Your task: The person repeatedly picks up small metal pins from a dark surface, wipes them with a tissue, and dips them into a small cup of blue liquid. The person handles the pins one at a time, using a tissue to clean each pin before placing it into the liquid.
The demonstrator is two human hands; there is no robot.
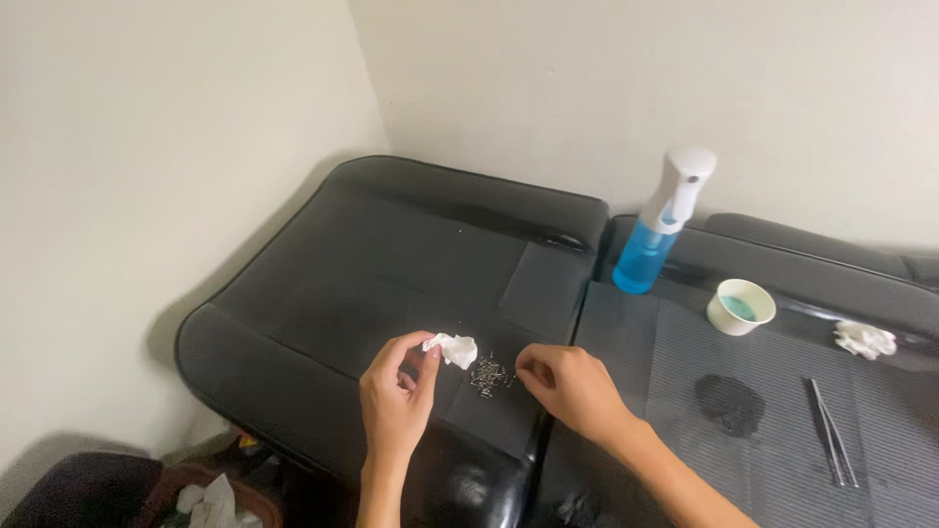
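A crumpled white tissue is pinched between thumb and fingers of the left hand, above the black seat cushion. The grip of the right hand is closed, fingertips together just beside a pile of small metal screws. A blue spray bottle, white cup and tweezers are located to the right.

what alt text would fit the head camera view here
Seen from above, a left hand pinches a crumpled white tissue while the right hand reaches a small pile of tiny metal pieces on a black cushioned seat. To the right stand a blue spray bottle, a small white cup and metal tweezers.
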